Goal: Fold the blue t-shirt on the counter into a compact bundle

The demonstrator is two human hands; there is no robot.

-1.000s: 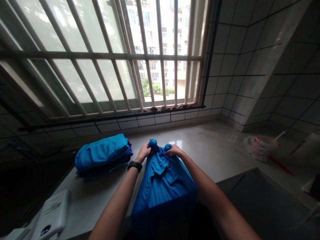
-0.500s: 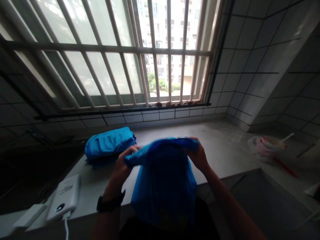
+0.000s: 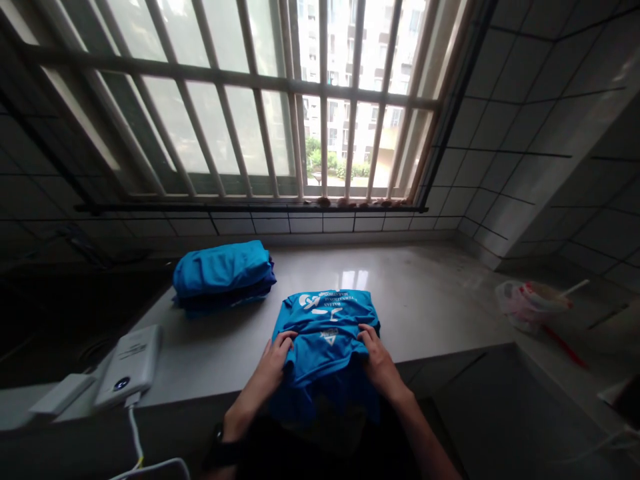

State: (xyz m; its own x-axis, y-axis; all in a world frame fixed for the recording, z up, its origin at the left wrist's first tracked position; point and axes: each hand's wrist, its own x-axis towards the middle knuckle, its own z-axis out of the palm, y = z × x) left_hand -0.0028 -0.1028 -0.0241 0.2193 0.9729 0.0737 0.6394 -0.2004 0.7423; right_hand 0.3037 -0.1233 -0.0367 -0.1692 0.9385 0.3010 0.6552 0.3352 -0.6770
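White power bank (image 3: 129, 365) w/ its cable sits at our 9 o'clock on the counter (image 3: 425, 300); a stack of folded blue garments (image 3: 223, 275) lies toward 11. Half a sec ago we held the blue shirt (image 3: 325, 327) up off the surface; now it's laid flat at 12, printed side up, near edge hanging over the counter lip, so we judge the flip is done & a fold comes next. Our left hand (image 3: 273, 363) & right hand (image 3: 377, 357) both press on the fabric, fingers curled at its sides, pinching cloth. Plastic bag w/ a cup (image 3: 530, 303) at 2 o'clock, well apart.
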